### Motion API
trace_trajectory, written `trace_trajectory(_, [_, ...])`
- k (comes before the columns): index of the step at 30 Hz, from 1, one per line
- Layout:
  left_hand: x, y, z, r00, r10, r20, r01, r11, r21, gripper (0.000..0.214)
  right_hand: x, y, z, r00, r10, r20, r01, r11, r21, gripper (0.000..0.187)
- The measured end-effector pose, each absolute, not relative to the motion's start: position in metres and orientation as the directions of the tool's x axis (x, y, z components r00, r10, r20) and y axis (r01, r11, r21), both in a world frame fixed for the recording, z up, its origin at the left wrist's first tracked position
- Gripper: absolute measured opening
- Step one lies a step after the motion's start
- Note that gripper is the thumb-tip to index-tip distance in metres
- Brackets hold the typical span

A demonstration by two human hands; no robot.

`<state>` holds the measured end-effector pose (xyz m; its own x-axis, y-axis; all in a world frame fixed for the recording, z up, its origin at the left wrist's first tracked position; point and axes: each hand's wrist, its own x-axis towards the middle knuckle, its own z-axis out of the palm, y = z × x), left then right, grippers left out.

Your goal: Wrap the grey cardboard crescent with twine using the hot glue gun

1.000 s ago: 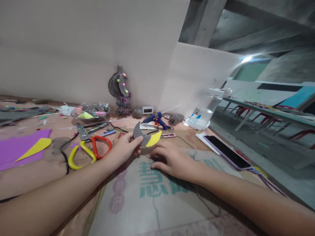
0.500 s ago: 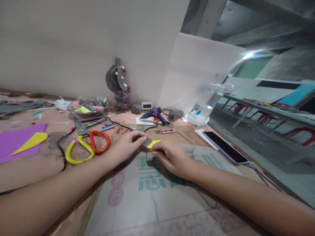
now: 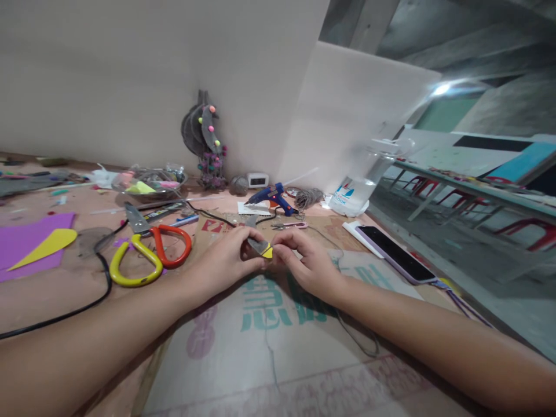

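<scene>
My left hand (image 3: 228,260) and my right hand (image 3: 304,263) meet at the middle of the table over a sheet of printed cardboard (image 3: 269,336). Between their fingertips they pinch a small grey and yellow foam piece (image 3: 262,248), seen nearly edge-on. Both hands are closed on it, the left on its grey side and the right on its yellow tip. Most of the piece is hidden by my fingers.
Red and yellow scissors (image 3: 150,255) lie left of my hands, beside a purple foam sheet (image 3: 26,243) carrying a yellow cutout. A blue glue gun (image 3: 271,198), small snips (image 3: 289,225) and a craft ornament (image 3: 204,142) lie beyond. A phone (image 3: 391,252) rests at right near the table edge.
The left hand lowered the foam piece from upright to near the table. The right hand rose from the cardboard and pinched the yellow end.
</scene>
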<state>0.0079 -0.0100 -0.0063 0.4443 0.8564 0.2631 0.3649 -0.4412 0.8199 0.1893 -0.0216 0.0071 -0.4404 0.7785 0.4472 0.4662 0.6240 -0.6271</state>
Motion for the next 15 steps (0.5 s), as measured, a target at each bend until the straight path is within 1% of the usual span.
trace_trajectory(9, [0.0067,-0.0117,0.0,0.438,0.864,0.249,0.408,-0.438,0.801,0.026,0.1909,-0.0237,0.0082,-0.459,0.738,0.494,0.464,0.674,-0.576,0.012])
trace_trajectory(12, [0.0056,-0.0115,0.0,0.436,0.863,0.254,0.433,-0.448,0.782,0.022,0.1936,-0.022,0.0083,-0.438,0.753,0.49,0.479,0.657,-0.582,0.013])
trace_trajectory(15, [0.0044,-0.0111,-0.0007,0.423,0.864,0.271,0.468,-0.465,0.751,0.022,0.1963,-0.0188,0.0074,-0.415,0.776,0.475,0.476,0.63,-0.614,0.013])
